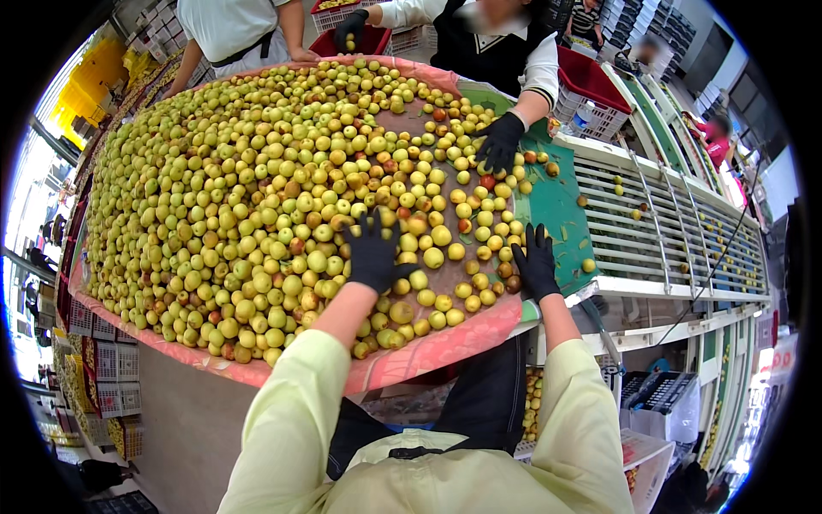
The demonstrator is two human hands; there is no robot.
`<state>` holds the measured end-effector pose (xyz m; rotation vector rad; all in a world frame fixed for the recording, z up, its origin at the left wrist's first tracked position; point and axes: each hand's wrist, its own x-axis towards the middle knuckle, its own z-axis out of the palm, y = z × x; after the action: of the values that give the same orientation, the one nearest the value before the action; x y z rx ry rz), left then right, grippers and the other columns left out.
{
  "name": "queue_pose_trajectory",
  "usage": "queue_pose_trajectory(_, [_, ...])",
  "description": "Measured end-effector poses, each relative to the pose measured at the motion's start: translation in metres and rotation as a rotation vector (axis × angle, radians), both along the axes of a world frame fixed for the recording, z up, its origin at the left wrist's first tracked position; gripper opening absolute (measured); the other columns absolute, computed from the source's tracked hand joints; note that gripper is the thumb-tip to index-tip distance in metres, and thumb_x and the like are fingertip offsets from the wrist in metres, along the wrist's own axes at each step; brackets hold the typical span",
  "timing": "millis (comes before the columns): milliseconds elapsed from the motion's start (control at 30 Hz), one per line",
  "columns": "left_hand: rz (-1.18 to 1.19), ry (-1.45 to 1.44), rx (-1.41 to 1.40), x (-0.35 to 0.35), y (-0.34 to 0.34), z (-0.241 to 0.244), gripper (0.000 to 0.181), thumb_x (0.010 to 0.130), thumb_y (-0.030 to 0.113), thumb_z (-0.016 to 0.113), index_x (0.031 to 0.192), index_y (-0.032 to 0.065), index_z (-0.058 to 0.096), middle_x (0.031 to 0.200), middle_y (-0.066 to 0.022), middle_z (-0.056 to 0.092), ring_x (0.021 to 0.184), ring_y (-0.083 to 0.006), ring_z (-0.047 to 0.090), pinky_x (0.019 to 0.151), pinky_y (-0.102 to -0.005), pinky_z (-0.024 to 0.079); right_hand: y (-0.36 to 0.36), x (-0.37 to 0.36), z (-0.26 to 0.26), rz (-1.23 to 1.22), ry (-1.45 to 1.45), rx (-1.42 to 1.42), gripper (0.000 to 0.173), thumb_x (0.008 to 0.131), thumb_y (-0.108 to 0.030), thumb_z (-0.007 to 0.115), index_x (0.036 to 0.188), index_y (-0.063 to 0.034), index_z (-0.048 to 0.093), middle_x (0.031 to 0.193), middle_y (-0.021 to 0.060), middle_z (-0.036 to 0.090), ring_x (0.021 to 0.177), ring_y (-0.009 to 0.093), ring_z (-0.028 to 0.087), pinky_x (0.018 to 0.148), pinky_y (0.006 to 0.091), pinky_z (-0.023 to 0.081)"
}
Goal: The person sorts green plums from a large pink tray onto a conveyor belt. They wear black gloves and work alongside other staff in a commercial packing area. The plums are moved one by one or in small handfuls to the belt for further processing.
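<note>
A broad heap of yellow-green fruit (212,212), apparently jujubes, some with reddish-brown patches, covers a table lined with a pink patterned cloth (443,353). My left hand (376,257), in a black glove, lies palm down on the heap with its fingers spread, grasping nothing visible. Further right, my right hand (538,262), also gloved in black, rests with fingers apart at the near edge of a green sheet (565,205). A few brown-red fruits (513,284) sit just left of it. Thinner scattered fruit lies between my hands.
Right of the green sheet runs a roller conveyor (616,221) carrying scattered fruit. Across the table, a co-worker's gloved hand (501,142) touches fruit; their other hand (350,31) holds fruit near a red-lined crate (379,40). Another person (234,29) leans at the far edge.
</note>
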<state>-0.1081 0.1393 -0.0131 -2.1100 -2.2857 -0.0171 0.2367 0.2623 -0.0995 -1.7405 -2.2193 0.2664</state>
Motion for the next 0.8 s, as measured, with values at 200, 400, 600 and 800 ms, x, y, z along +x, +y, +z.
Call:
queue_pose_trajectory(200, [-0.238,-0.278,-0.115,0.108,0.005,-0.017,0.083,0.084,0.066,0.057,0.149,0.0186,0.038,0.158,-0.0244,0.020,0.146,-0.0460,0.014,0.110,-0.0716,0.011,0.004,-0.005,-0.005,0.064,0.025,0.139,0.059,0.094,-0.044,0.054,0.144,-0.0153,0.044,0.152,0.0201,0.034,0.137,0.046,0.033,0.100,0.0581,0.038])
queue_pose_trajectory(400, [-0.372,-0.591,-0.097,0.026,-0.058,0.036,0.082,0.085,0.042,0.072,0.149,0.0048,0.035,0.152,-0.0274,0.030,0.143,-0.0449,0.024,0.118,-0.0502,0.017,0.004,-0.007,-0.001,0.085,0.019,0.142,0.055,0.093,-0.042,0.056,0.140,-0.0128,0.050,0.150,0.0201,0.039,0.134,0.046,0.038,0.099,0.0579,0.039])
queue_pose_trajectory(600, [0.001,-0.043,-0.162,-0.105,-0.166,0.045,0.099,0.072,0.053,0.077,0.151,0.0114,0.034,0.154,-0.0290,0.024,0.142,-0.0503,0.022,0.114,-0.0620,0.017,0.009,-0.021,0.012,0.109,0.062,0.181,0.056,0.093,-0.037,0.057,0.140,-0.0081,0.047,0.146,0.0223,0.042,0.131,0.044,0.041,0.103,0.0558,0.036])
queue_pose_trajectory(800, [-0.198,-0.159,-0.110,-0.048,-0.151,0.036,0.085,0.075,0.052,0.073,0.148,0.0197,0.044,0.157,-0.0238,0.021,0.141,-0.0568,0.015,0.113,-0.0643,0.017,0.077,-0.046,0.032,0.259,0.514,0.202,0.032,0.089,-0.003,0.056,0.120,-0.0069,0.064,0.122,0.0171,0.061,0.114,0.035,0.058,0.097,0.0408,0.046])
